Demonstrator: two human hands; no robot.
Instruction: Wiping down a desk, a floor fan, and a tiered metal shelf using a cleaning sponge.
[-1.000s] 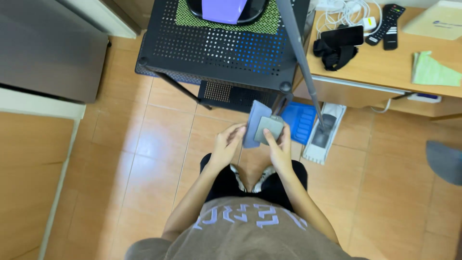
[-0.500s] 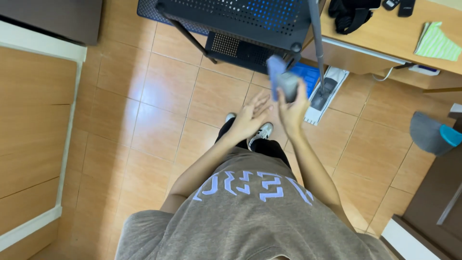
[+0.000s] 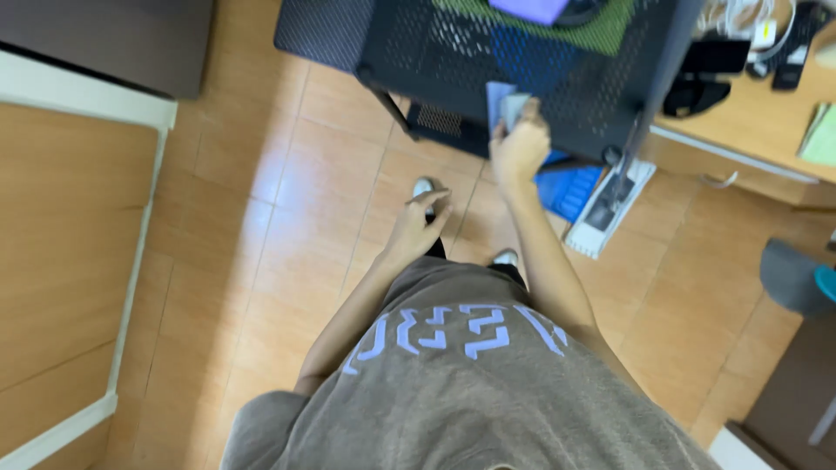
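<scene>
My right hand (image 3: 520,146) is raised in front of me and grips a small grey object together with a pale blue flat piece (image 3: 503,106), held against the front edge of a black perforated metal cart (image 3: 418,43). My left hand (image 3: 421,224) hangs lower over the tiled floor, fingers loosely curled, holding nothing that I can make out. Both shoes show below the hands.
A wooden desk (image 3: 766,130) at the right carries black devices, cables and a green notepad. A blue flat box (image 3: 566,187) and a white-grey device (image 3: 614,204) lie on the floor under the cart. A grey chair seat (image 3: 792,278) is at the right edge. Wooden panels stand left.
My hands have separated: the right one has carried the grey object and blue piece up to the cart, and the left has let go and dropped lower. The view tilted back upward.
</scene>
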